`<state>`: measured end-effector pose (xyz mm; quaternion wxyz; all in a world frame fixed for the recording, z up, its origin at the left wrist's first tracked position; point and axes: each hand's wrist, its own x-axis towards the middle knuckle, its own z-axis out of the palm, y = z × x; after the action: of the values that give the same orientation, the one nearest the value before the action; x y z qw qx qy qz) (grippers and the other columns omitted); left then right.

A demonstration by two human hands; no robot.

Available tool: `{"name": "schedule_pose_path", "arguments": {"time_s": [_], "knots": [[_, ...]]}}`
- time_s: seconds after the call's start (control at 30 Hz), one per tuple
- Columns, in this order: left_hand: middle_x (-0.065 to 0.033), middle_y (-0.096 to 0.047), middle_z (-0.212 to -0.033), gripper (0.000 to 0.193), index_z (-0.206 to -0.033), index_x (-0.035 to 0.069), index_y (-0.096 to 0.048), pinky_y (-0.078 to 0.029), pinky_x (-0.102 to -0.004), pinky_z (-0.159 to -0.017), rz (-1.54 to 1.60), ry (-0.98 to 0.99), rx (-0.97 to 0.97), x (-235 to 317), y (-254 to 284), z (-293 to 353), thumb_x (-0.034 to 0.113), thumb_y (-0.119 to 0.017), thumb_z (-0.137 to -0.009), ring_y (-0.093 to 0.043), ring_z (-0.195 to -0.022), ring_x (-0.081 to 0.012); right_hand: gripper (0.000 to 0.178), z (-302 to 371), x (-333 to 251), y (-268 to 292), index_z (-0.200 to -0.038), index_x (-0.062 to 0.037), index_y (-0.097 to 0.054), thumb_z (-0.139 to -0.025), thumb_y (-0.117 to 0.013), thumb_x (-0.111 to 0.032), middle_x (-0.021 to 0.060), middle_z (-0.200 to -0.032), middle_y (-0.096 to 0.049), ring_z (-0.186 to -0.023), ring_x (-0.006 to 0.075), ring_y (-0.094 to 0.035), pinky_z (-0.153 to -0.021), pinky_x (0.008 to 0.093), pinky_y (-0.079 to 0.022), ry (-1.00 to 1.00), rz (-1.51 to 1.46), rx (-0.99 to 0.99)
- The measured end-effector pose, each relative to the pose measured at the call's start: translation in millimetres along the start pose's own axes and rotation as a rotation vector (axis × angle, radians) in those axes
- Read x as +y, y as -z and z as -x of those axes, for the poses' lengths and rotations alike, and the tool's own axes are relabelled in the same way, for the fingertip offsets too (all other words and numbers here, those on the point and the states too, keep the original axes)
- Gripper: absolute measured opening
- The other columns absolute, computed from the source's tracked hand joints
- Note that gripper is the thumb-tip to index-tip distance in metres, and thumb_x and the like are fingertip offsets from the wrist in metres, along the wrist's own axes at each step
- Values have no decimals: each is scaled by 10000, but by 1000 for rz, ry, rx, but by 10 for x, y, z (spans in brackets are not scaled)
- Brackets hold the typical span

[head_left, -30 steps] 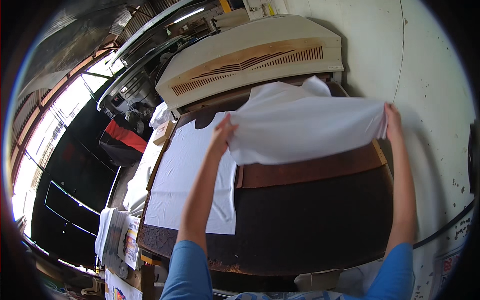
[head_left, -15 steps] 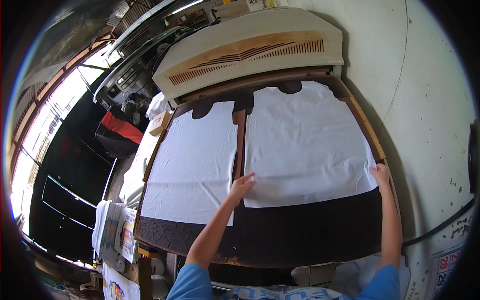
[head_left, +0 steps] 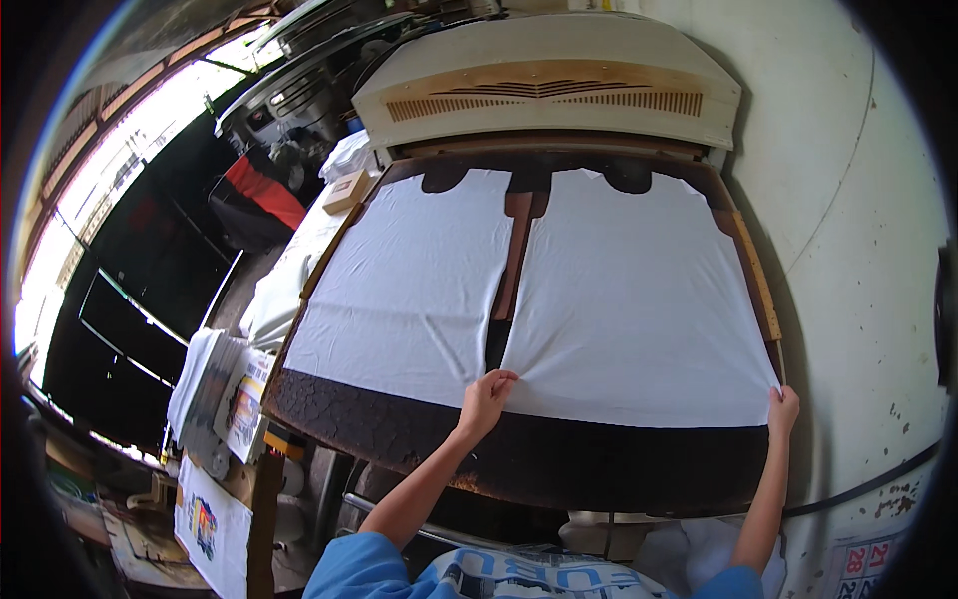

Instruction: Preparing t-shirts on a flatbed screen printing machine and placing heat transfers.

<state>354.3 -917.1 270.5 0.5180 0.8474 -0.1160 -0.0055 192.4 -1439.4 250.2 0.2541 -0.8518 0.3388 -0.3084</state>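
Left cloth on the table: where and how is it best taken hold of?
Probably by the two corners of its near edge, coming from the near side and pinching. The left cloth lies flat, that edge fairly straight, and the dark table extends past it toward the person. Its near right corner is beside the left hand, which pinches the right cloth.

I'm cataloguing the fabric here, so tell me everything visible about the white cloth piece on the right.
The white cloth piece is plain, thin-looking fabric with a curved notch in its far edge and a fairly straight near edge. It lies spread nearly flat on the dark tabletop, creases fanning from its near corners, which the left hand and right hand pinch.
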Motion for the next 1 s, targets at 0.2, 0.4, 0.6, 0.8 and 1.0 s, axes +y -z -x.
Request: {"name": "schedule_pose_path", "arguments": {"time_s": [0.2, 0.4, 0.6, 0.8, 1.0], "knots": [[-99, -518, -598, 149, -926, 34, -589, -387, -281, -520, -77, 16, -28, -63, 115, 138, 121, -535, -818, -478, -530, -143, 151, 42, 106, -110, -787, 39, -520, -757, -571, -101, 221, -717, -544, -689, 412, -520, -601, 437, -409, 175, 262, 15], [-183, -595, -778, 184, -944, 58, -578, -445, -404, -649, -217, -80, 63, -192, 535, 456, 119, -518, -781, -570, -742, -339, 221, 269, -61, -113, -992, -2, -540, -817, -536, -138, 163, -956, -572, -898, 322, -546, -751, 387, -441, 40, 608, -44], [-145, -592, -727, 167, -927, 31, -574, -465, -348, -604, -134, -117, 315, -379, 1717, 1237, 96, -533, -779, -587, -666, -284, 203, 704, -757, -411, -989, -9, -549, -801, -513, -76, 147, -917, -601, -853, 297, -584, -733, 348, -461, 209, 432, 134], [-139, -601, -800, 171, -930, 39, -590, -471, -324, -628, -202, -5, 602, -1107, 3144, 2133, 57, -547, -765, -596, -711, -256, 173, 2112, -2400, -840, -976, -17, -555, -819, -486, -39, 143, -933, -578, -860, 293, -563, -710, 345, -461, 324, 108, 207], [-151, -565, -853, 161, -908, 31, -582, -448, -366, -716, -345, 287, 791, -2059, 4474, 2749, 72, -520, -764, -562, -793, -310, 210, 3260, -4005, -1171, -915, 3, -513, -722, -477, 77, 150, -950, -515, -848, 324, -533, -714, 358, -433, 574, -77, -20]]}}
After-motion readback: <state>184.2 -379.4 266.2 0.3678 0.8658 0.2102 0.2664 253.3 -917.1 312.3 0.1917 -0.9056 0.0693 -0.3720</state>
